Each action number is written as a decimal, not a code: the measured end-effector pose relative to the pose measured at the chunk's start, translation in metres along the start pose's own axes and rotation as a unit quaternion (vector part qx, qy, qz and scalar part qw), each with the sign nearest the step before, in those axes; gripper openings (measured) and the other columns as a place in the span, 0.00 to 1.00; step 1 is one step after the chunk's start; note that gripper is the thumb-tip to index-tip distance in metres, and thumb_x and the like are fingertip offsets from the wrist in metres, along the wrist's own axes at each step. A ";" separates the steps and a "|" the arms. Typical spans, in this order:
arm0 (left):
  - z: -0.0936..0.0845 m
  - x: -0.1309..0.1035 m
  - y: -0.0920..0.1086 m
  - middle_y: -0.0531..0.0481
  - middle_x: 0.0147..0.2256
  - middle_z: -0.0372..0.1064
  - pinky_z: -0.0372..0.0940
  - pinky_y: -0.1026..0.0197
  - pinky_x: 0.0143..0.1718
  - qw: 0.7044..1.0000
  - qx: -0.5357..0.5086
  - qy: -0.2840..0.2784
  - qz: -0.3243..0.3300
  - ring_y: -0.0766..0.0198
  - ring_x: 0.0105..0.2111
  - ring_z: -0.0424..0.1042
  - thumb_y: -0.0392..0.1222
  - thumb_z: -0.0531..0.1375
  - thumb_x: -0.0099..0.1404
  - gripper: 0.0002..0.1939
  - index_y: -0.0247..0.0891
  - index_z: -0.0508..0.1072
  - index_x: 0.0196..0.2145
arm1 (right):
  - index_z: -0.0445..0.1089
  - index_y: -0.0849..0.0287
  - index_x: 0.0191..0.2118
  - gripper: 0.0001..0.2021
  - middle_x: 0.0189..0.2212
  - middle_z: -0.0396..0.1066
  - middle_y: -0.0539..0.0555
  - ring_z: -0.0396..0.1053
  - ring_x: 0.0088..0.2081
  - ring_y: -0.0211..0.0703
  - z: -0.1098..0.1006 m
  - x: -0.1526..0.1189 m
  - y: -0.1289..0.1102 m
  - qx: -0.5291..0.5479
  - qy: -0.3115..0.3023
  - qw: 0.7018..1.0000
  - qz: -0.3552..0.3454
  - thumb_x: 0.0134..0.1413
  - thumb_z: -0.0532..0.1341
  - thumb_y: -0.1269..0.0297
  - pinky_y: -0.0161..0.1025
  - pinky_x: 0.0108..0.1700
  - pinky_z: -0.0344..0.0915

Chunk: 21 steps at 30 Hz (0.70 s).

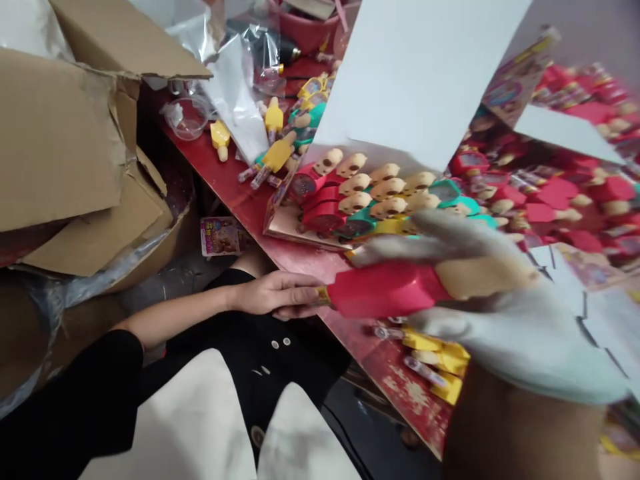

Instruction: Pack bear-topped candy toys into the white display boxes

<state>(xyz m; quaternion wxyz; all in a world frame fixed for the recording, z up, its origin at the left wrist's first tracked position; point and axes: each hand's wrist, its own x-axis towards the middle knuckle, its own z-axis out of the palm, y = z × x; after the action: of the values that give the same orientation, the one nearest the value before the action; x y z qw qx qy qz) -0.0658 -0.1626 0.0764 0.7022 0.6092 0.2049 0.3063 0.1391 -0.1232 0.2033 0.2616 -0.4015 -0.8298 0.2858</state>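
Note:
A red plastic toy with a beige animal-shaped end lies level over the table's near edge. My left hand, bare, is closed on its narrow yellowish tip. Around the beige end is my right hand in a pale glove, fingers above and thumb below; motion blurs it. Just behind the toy stands an open display box with its white lid raised. Rows of similar toys in red, green and yellow sit in it, their beige animal heads up.
Cardboard cartons stand open at the left. Yellow toys lie on the red table beside clear plastic bags and a plastic cup. A large heap of red toys is at the right, near folded white card.

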 end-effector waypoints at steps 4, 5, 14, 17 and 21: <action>-0.048 -0.003 -0.031 0.39 0.43 0.75 0.72 0.54 0.46 0.971 0.132 0.188 0.061 0.59 0.41 0.76 0.69 0.48 0.72 0.33 0.35 0.74 0.48 | 0.79 0.38 0.41 0.18 0.38 0.81 0.50 0.79 0.36 0.55 -0.007 0.008 0.007 -0.071 0.072 0.993 0.062 0.43 0.74 0.41 0.52 0.34 0.79; -0.061 0.004 -0.045 0.36 0.49 0.74 0.69 0.49 0.55 0.930 0.201 0.296 0.079 0.54 0.50 0.74 0.70 0.51 0.71 0.34 0.36 0.73 0.51 | 0.80 0.40 0.42 0.19 0.40 0.81 0.51 0.79 0.38 0.56 -0.002 0.014 0.007 -0.127 0.140 0.980 0.067 0.43 0.74 0.43 0.54 0.37 0.78; -0.107 0.066 -0.123 0.32 0.71 0.51 0.39 0.36 0.73 0.825 0.411 0.388 -0.025 0.51 0.73 0.51 0.47 0.53 0.72 0.36 0.34 0.48 0.72 | 0.78 0.54 0.40 0.16 0.35 0.80 0.52 0.78 0.38 0.50 0.065 0.100 0.050 -0.250 0.070 0.965 0.043 0.46 0.69 0.51 0.47 0.44 0.74; -0.103 0.063 -0.119 0.32 0.70 0.53 0.39 0.37 0.74 0.830 0.401 0.387 -0.013 0.53 0.72 0.55 0.44 0.52 0.71 0.35 0.34 0.49 0.71 | 0.77 0.54 0.38 0.18 0.33 0.79 0.52 0.77 0.37 0.51 0.059 0.103 0.058 -0.271 0.073 0.957 0.067 0.42 0.72 0.49 0.47 0.45 0.73; -0.099 0.062 -0.116 0.32 0.69 0.56 0.39 0.39 0.74 0.823 0.400 0.404 -0.006 0.53 0.70 0.58 0.43 0.52 0.72 0.33 0.33 0.51 0.71 | 0.77 0.55 0.38 0.17 0.34 0.79 0.52 0.77 0.37 0.50 0.063 0.097 0.055 -0.239 0.094 0.964 0.062 0.43 0.71 0.51 0.47 0.46 0.74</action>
<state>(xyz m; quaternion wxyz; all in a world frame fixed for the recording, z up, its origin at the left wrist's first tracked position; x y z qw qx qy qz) -0.0653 -0.0567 -0.0498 0.2532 0.6569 0.5784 0.4121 0.0733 -0.0324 0.1413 0.2169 -0.5283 -0.8190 0.0555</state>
